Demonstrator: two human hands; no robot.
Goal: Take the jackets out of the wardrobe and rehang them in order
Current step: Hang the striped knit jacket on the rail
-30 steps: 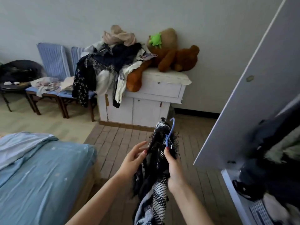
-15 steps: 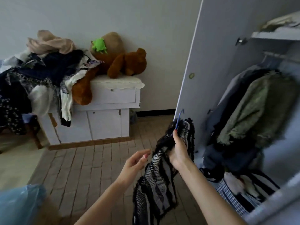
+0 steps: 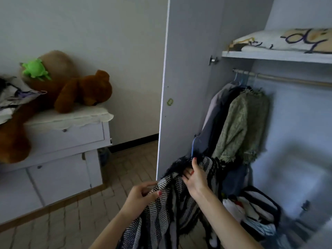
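The open wardrobe (image 3: 296, 132) is filling the right side, jackets (image 3: 239, 123) hanging from its rail (image 3: 287, 79). A white cabinet (image 3: 59, 159) is carrying a teddy bear (image 3: 79, 90). Over the tiled floor (image 3: 71, 221), the right hand (image 3: 196, 175) is grasping a striped jacket (image 3: 161, 212) at its hanger (image 3: 193, 146); the left hand (image 3: 142, 194) is pinching its edge.

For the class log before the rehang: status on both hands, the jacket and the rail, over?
Right hand grips black-and-white jacket at its collar, blue hanger in. Left hand pinches its edge. Rail: jackets bunched at left end, olive jacket outermost; rest bare.
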